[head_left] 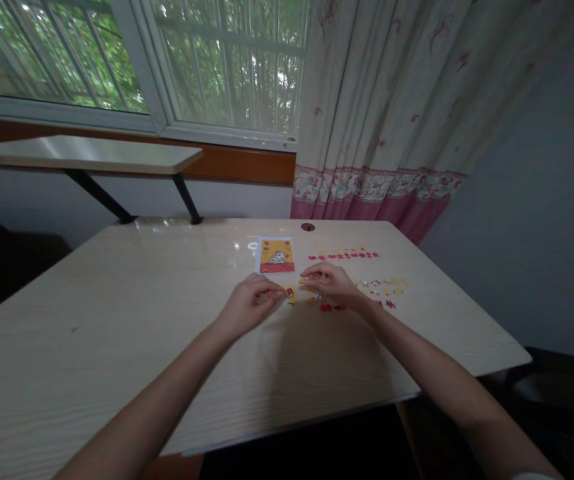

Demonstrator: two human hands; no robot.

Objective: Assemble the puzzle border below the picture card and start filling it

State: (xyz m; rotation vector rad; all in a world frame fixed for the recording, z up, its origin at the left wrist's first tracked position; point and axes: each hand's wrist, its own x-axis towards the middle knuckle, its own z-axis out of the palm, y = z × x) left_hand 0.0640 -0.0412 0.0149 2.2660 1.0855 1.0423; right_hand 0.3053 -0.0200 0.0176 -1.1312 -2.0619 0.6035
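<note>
Both my hands rest on a pale wooden table (117,320) among small jigsaw pieces. My left hand (249,303) is curled, its fingertips pinched on a small yellow and red puzzle piece (290,292). My right hand (329,281) is curled too, fingers pressed on yellow pieces (307,285) beneath it. Just beyond the hands lies a reference card (277,255) with an orange and red picture. A row of red pieces (344,255) lies further back, and loose yellow and red pieces (387,288) are scattered to the right.
A round cable hole (307,227) sits near the table's far edge. A second table (81,155) stands behind under the window. A patterned curtain (381,113) hangs at the back right. The table's near right edge drops to a dark floor.
</note>
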